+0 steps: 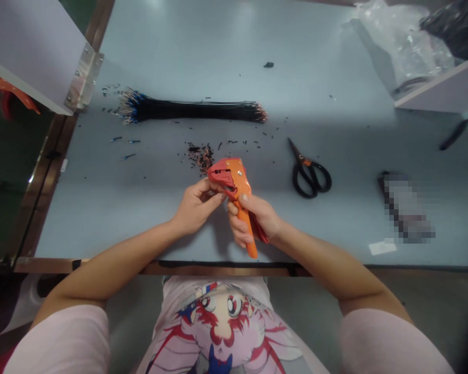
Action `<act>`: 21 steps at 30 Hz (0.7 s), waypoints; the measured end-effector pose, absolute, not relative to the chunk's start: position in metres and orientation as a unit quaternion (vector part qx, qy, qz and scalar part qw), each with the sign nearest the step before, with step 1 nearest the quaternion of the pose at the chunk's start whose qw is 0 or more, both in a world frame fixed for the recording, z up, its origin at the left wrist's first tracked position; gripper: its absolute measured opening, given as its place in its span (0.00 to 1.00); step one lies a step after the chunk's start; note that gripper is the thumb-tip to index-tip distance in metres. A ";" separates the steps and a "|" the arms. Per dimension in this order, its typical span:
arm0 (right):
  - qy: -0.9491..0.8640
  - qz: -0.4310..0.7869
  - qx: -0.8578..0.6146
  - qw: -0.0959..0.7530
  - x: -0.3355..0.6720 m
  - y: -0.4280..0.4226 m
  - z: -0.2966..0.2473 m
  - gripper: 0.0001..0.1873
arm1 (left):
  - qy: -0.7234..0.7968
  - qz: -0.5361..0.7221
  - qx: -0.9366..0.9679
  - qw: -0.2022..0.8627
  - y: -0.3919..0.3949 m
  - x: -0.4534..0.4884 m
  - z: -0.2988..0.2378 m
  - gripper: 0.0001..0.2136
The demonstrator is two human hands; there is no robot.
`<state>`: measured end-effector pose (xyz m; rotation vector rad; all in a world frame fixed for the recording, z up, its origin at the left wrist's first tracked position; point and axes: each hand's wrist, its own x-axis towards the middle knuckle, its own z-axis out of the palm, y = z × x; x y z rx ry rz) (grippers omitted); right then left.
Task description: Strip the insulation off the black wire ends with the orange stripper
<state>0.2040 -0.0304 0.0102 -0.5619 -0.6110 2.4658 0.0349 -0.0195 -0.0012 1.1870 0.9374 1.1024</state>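
My right hand (253,218) grips the handle of an orange self-adjusting wire stripper (237,179), whose red jaws point up and to the left. My left hand (197,205) sits against those jaws with its fingertips pinched together. Any thin wire between them is too small to tell. Behind the tool lies a small heap of stripped wire scraps (200,156), with loose bits scattered around it. Farther back stretches a long bundle of black wires (191,110), blue-sheathed at its left end and bare at its right. Black-handled scissors (309,174) rest to the right of my hands.
A pale blue workbench (140,208) with a wooden front edge (159,267) carries everything. A pixel-blurred object (405,208) and a black strip (455,134) lie at the right. A plastic bag (401,47) and white panels (31,52) stand at the back corners.
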 end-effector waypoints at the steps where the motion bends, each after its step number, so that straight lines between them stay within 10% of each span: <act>1: -0.223 0.912 -0.217 0.266 0.204 -0.030 0.010 0.18 | 0.404 0.473 0.508 0.596 -0.019 0.035 0.000 0.08; 21: -0.108 0.947 -0.224 0.203 0.209 -0.012 0.000 0.20 | 0.516 0.364 0.530 0.565 -0.004 0.023 0.007 0.06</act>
